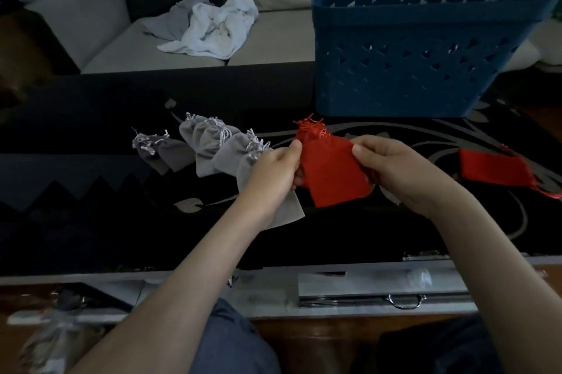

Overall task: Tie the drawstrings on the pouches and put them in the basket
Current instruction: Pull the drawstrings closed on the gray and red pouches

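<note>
Left hand [273,174] and right hand [395,171] pinch a red pouch [331,172] over the dark patterned table [91,236], blue basket [395,69] before a pale sofa [273,39].

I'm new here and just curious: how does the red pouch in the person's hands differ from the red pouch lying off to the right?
The held pouch is pinched between the left hand and right hand; the loose pouch lies untouched on the table. The held pouch narrows to a bunched neck, strings tufted on top; the loose pouch lies flat, strings trailing off its right end. Both are red cloth.
</note>
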A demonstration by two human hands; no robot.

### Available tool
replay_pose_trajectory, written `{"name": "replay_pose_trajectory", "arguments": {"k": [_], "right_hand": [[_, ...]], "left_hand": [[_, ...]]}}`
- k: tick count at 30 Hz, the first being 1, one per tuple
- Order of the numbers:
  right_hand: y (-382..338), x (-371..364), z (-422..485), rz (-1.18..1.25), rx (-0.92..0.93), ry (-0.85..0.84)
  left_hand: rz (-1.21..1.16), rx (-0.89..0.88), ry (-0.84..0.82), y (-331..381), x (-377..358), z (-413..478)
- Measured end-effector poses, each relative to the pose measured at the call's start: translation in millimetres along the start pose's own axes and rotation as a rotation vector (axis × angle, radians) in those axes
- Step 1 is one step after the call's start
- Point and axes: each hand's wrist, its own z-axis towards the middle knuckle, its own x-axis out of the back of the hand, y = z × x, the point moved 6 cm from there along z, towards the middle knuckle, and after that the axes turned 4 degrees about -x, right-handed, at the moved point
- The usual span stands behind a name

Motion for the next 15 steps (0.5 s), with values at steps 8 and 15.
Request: {"name": "replay_pose_trajectory", "arguments": {"k": [8, 15], "right_hand": [[-5.0, 7.9, -3.4, 0.008, 0.009, 0.135], [-2.9, 12.5, -5.0, 0.06, -0.026, 0.211]], "left_hand": [[-0.419, 0.232, 0.059, -9.2, 5.3, 2.3], [-0.823, 0.282, 0.064, -8.2, 10.0, -1.2]]}}
